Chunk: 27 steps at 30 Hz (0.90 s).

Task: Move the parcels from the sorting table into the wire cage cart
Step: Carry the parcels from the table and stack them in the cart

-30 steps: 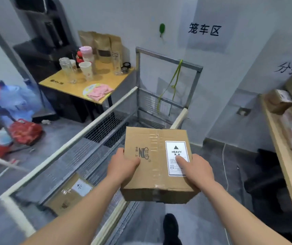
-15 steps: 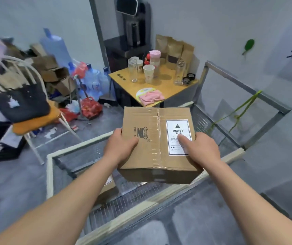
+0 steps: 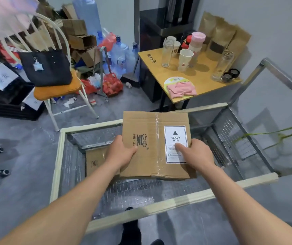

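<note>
Both arms reach forward; the left hand and right hand grip the box by its sides, now over the cart interior rather than its rim.

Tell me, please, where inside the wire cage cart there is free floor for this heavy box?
Bare mesh floor lies between the near padded rail and the HEAVY box, running right toward the mesh side wall. The far left corner is crowded: another parcel lies there, beside the left hand.
</note>
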Available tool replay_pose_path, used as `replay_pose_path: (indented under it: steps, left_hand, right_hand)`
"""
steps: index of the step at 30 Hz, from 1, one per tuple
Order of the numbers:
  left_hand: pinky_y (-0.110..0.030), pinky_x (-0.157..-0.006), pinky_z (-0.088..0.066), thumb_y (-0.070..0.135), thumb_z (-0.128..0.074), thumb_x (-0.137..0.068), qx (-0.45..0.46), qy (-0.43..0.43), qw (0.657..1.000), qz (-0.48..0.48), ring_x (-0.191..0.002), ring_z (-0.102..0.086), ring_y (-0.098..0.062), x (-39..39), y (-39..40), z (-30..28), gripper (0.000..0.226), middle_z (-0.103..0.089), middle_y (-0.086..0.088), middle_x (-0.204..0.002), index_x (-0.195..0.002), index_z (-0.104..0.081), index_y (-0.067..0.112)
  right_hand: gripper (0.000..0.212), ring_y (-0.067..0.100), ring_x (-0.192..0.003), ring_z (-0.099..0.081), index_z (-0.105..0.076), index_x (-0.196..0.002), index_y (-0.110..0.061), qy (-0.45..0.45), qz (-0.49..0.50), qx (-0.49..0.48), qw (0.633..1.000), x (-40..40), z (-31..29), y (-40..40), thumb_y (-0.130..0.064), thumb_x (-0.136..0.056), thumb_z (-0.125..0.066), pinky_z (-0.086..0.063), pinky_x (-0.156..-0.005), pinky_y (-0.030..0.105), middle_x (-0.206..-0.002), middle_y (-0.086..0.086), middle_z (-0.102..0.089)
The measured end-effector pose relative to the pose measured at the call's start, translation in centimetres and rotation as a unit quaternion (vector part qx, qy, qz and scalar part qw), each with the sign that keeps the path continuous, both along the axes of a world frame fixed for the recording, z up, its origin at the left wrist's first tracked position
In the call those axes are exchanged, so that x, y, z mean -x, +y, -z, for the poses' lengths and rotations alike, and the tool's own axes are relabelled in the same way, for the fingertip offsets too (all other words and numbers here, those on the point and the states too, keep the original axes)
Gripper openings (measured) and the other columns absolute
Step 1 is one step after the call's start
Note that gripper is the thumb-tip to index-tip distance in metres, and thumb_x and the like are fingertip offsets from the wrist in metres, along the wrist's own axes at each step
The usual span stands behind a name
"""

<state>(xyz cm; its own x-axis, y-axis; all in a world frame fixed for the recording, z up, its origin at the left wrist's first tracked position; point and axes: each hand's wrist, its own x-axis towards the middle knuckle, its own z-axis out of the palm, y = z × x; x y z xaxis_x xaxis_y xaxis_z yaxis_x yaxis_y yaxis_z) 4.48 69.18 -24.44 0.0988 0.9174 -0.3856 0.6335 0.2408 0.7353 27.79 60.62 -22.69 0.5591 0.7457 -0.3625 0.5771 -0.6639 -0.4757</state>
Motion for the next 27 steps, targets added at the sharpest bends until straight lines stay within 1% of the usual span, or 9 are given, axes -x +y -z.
replay_pose_path:
  steps: [5,7,9,12,14,17,19,24,27]
  left_hand:
    - [-0.042,-0.095,-0.053,0.023,-0.077,-0.084,0.045,0.010,0.999,0.009,-0.102,-0.065,-0.021,1.0,2.2,4.7,0.036,-0.069,0.002,-0.114,-0.112,-0.055,0.024]
    - [-0.037,-0.094,-0.053,0.020,-0.075,-0.086,0.065,0.019,0.998,0.017,-0.102,-0.064,-0.019,1.5,2.9,6.8,0.038,-0.068,0.002,-0.116,-0.119,-0.055,0.020]
    - [-0.031,-0.088,-0.050,0.019,-0.072,-0.090,0.091,0.034,0.995,0.027,-0.103,-0.061,-0.018,1.8,3.5,8.8,0.042,-0.064,0.004,-0.117,-0.126,-0.052,0.018]
    - [-0.037,-0.095,-0.052,0.018,-0.071,-0.089,0.135,0.058,0.988,0.039,-0.115,-0.060,-0.022,2.1,4.3,12.8,0.063,-0.060,0.000,-0.132,-0.144,-0.040,0.019]
    - [-0.040,-0.098,-0.053,0.014,-0.071,-0.088,0.163,0.065,0.984,0.044,-0.116,-0.060,-0.023,2.0,4.9,15.8,0.075,-0.058,-0.002,-0.136,-0.151,-0.032,0.019]
    - [-0.038,-0.094,-0.056,0.005,-0.066,-0.087,0.195,0.072,0.978,0.037,-0.110,-0.061,-0.021,1.3,5.9,20.8,0.075,-0.059,-0.001,-0.130,-0.152,-0.030,0.020]
    - [-0.039,-0.096,-0.056,0.002,-0.063,-0.086,0.216,0.077,0.973,0.021,-0.115,-0.060,-0.022,0.9,6.4,24.5,0.081,-0.056,-0.002,-0.138,-0.155,-0.025,0.022]
    - [-0.033,-0.097,-0.052,0.000,-0.059,-0.091,0.237,0.095,0.967,0.013,-0.125,-0.056,-0.025,-0.8,7.7,33.2,0.092,-0.046,-0.005,-0.152,-0.161,-0.006,0.025]
    - [-0.024,-0.090,-0.048,-0.004,-0.050,-0.091,0.250,0.109,0.962,0.003,-0.125,-0.055,-0.026,-2.2,8.8,38.3,0.085,-0.044,-0.006,-0.152,-0.161,-0.008,0.022]
  right_hand:
    - [0.030,0.019,-0.081,-0.064,-0.059,-0.091,-0.021,0.012,-0.014,0.040,0.999,0.6,3.9,3.1,-0.049,-0.082,-0.065,-0.054,-0.071,0.038,-0.088,-0.005,-0.068]
    - [0.029,0.019,-0.086,-0.063,-0.057,-0.099,-0.020,0.020,-0.017,0.051,0.998,0.8,5.7,3.9,-0.042,-0.084,-0.067,-0.049,-0.070,0.035,-0.094,-0.005,-0.067]
    - [0.032,0.021,-0.091,-0.063,-0.056,-0.106,-0.019,0.031,-0.016,0.068,0.997,1.0,7.8,4.9,-0.038,-0.084,-0.068,-0.050,-0.073,0.036,-0.100,-0.004,-0.067]
    - [0.033,0.022,-0.095,-0.065,-0.054,-0.110,-0.019,0.056,-0.015,0.096,0.994,1.2,11.6,6.1,-0.032,-0.085,-0.071,-0.055,-0.081,0.041,-0.104,-0.005,-0.066]
    - [0.033,0.022,-0.094,-0.064,-0.053,-0.109,-0.019,0.066,-0.013,0.111,0.992,1.0,14.3,6.9,-0.027,-0.084,-0.072,-0.053,-0.078,0.038,-0.104,-0.004,-0.065]
    - [0.031,0.020,-0.089,-0.060,-0.050,-0.107,-0.020,0.080,-0.021,0.132,0.988,0.2,19.1,8.3,-0.020,-0.084,-0.072,-0.045,-0.069,0.034,-0.099,-0.006,-0.061]
    - [0.032,0.020,-0.088,-0.060,-0.050,-0.107,-0.020,0.087,-0.028,0.143,0.986,-0.4,22.8,9.3,-0.017,-0.083,-0.072,-0.043,-0.066,0.034,-0.098,-0.005,-0.063]
    - [0.039,0.027,-0.091,-0.062,-0.049,-0.111,-0.015,0.096,-0.043,0.167,0.980,-1.6,31.9,11.4,-0.014,-0.080,-0.073,-0.046,-0.073,0.037,-0.101,0.001,-0.065]
    - [0.039,0.027,-0.085,-0.062,-0.050,-0.110,-0.012,0.098,-0.050,0.181,0.977,-2.6,37.2,13.0,-0.013,-0.079,-0.074,-0.045,-0.068,0.035,-0.098,0.003,-0.067]
